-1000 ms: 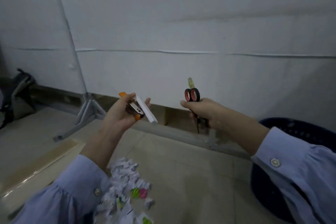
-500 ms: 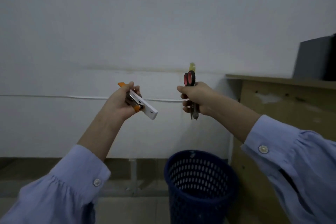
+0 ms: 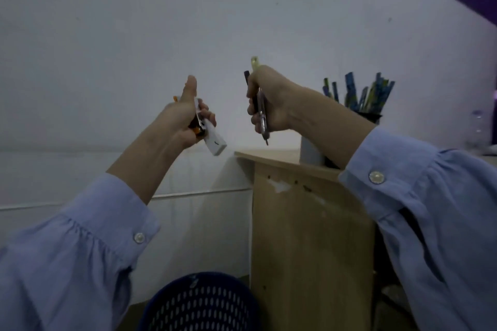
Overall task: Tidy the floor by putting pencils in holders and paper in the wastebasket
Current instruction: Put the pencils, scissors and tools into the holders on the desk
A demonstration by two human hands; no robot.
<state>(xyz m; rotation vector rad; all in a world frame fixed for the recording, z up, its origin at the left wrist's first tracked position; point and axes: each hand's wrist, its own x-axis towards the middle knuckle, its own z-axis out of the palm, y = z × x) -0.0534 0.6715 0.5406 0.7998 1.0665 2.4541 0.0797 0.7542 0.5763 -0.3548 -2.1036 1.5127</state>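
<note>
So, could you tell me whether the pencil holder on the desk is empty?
Not empty: the holder has many blue pencils standing up out of it.

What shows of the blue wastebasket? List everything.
The wastebasket is dark blue, plastic by its look, round, with a smooth rim above a wall pierced by rows of small oval slots. It stands upright at the bottom edge of the view, only its upper part in frame, close beside the side panel of the wooden desk; whether they touch cannot be told. A small pale mark shows near the rim. Contents cannot be made out.
</note>
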